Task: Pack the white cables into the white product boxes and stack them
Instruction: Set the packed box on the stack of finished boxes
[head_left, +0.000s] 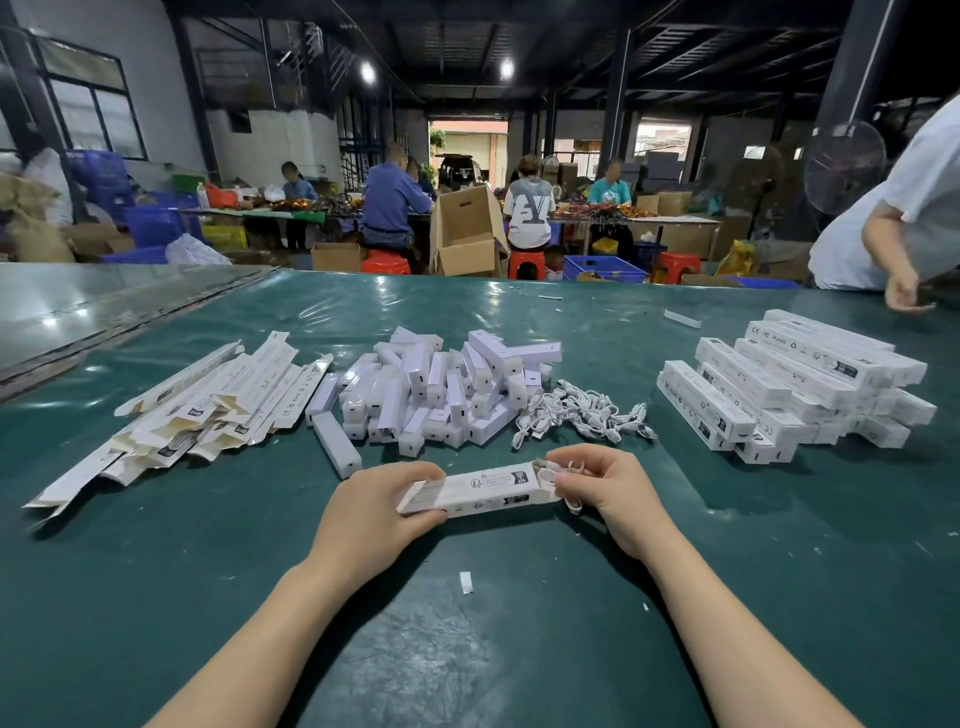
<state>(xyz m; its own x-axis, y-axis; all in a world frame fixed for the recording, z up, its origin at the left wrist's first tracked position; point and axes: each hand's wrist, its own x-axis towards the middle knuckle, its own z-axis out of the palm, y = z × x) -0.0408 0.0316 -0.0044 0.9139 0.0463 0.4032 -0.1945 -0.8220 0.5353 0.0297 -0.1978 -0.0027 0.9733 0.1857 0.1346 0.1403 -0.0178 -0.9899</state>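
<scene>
In the head view we are in the packing step. Our left hand (382, 499) curls round the left end of a white product box (475, 491), held level over the near part of the green table (519, 649). Our right hand (602, 488) pinches a coiled white cable (571, 503) at the box's right end. We judge the cable only partly in, since a loop hangs out below the opening.

The next move calls for pushing the coil fully inside, closing the flap, then carrying the box to the stack of packed boxes (789, 387) on the right.

Loose cables (582, 413) lie just beyond our right hand. White blocks (436, 389) are heaped to their left, and flat unfolded boxes (208, 410) lie further left.

Our fingers hide the box's opening and flap, so we cannot tell how much cable is inside or whether the box touches the table. Its print is too small to read.
</scene>
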